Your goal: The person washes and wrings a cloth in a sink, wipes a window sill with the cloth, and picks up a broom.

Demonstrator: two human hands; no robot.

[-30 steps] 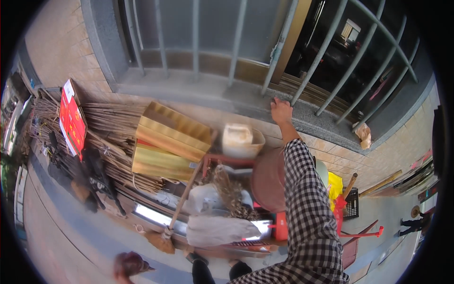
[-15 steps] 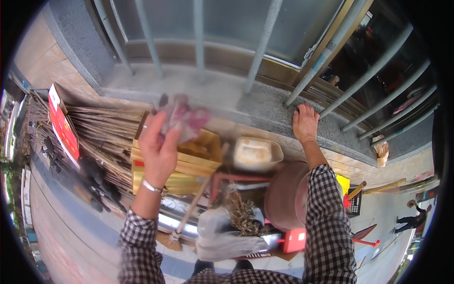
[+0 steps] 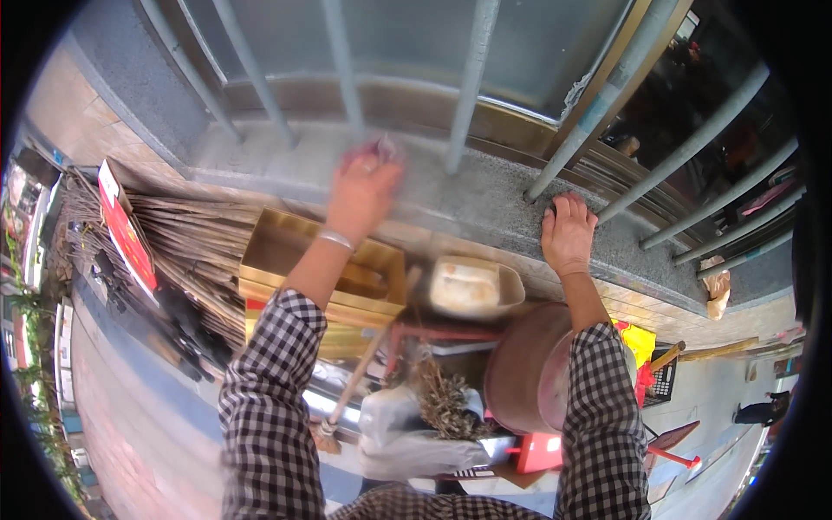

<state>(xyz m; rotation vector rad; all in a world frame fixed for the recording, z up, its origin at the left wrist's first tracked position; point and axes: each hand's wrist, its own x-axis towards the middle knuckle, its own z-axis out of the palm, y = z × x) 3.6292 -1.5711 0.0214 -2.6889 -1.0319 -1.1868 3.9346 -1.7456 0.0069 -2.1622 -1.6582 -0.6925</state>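
My left hand (image 3: pixel 362 198) is closed round a crumpled pink and grey cloth (image 3: pixel 378 152), pressed down on the stone window sill (image 3: pixel 416 186) close to the upright metal bars. Part of the cloth is covered by the fingers, and the hand is a little smeared by motion. Farther right, my right hand (image 3: pixel 568 232) rests on the front edge of the sill beside a bar (image 3: pixel 598 102), its fingers bent over the stone and nothing visible in them. Below the left forearm stands a gold cardboard box (image 3: pixel 322 282), open at the top.
A bundle of thin sticks (image 3: pixel 195 247) lies left of the box. Under my arms are a white plastic tub (image 3: pixel 475 286), a brown-red round container (image 3: pixel 527 368), a broom (image 3: pixel 354 390) and dried plants (image 3: pixel 444 399). A crumpled brown paper (image 3: pixel 717 290) sits at the sill's right end.
My left hand has gone from above the gold box forward and right, down onto the sill with the cloth. The right hand stays on the sill's edge.
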